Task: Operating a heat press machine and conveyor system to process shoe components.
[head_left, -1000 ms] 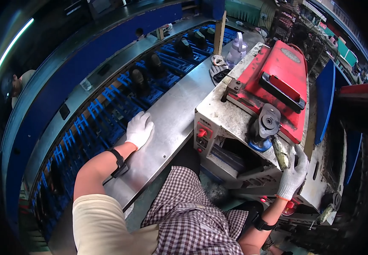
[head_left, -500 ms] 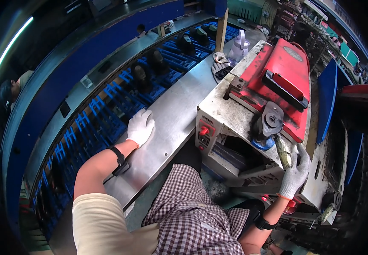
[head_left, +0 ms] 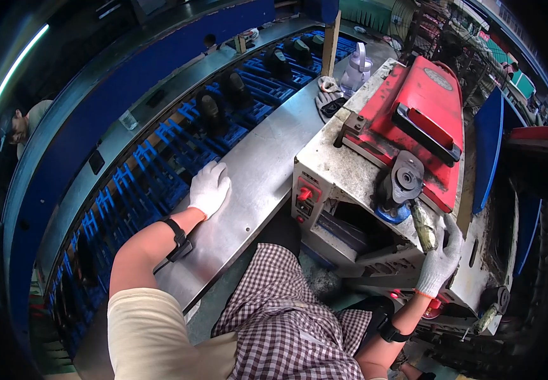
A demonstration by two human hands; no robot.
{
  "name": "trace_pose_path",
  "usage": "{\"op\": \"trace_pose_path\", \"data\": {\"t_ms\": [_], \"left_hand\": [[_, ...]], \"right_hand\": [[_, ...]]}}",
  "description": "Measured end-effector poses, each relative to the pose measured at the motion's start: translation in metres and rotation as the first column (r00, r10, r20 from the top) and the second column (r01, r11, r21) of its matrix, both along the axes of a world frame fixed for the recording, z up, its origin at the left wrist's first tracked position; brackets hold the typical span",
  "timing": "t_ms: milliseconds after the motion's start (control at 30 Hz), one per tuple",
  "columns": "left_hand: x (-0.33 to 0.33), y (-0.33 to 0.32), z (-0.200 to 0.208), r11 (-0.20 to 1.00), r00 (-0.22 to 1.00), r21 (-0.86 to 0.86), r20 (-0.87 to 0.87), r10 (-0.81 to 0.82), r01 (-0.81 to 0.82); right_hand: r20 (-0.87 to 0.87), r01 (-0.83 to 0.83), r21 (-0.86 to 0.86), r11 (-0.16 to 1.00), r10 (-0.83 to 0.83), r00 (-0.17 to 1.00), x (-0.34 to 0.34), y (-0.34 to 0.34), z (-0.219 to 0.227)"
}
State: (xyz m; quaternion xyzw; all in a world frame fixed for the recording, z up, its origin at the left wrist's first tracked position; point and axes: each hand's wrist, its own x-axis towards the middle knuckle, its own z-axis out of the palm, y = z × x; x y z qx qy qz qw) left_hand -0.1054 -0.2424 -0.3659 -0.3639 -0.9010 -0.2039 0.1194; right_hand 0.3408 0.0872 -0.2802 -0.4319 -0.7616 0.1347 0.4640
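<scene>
Left hand (head_left: 210, 191) rests loosely open on worktop (head_left: 255, 161); right hand (head_left: 440, 261), grip unclear, risks pinching if the lever (head_left: 423, 227) swings.

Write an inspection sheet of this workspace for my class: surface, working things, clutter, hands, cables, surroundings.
Surface: shiny metal bench; stained white machine top.
Working things: red cover, round dark part and worn handle on the machine.
Clutter: bottle and glove near the bench's far end.
Hands: gloved left hand rests on the bench; gloved right hand is at the worn handle, grip unclear.
Cables: none clearly made out.
Surroundings: blue slatted rack bearing dark shoe-like things; another person at far left.
</scene>
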Motion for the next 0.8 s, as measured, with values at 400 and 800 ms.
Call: {"op": "trace_pose_path", "data": {"t_ms": [400, 800], "left_hand": [[0.002, 0.002, 0.0, 1.0, 1.0, -0.004, -0.011, 0.014, -0.014], [0.002, -0.001, 0.001, 1.0, 0.999, 0.004, 0.044, 0.02, -0.02]], "right_hand": [[-0.005, 0.012, -0.008, 1.0, -0.012, 1.0, 0.0, -0.002, 0.003], [-0.075, -0.052, -0.086, 0.995, 0.046, 0.996, 0.001, 0.001, -0.001]]}}
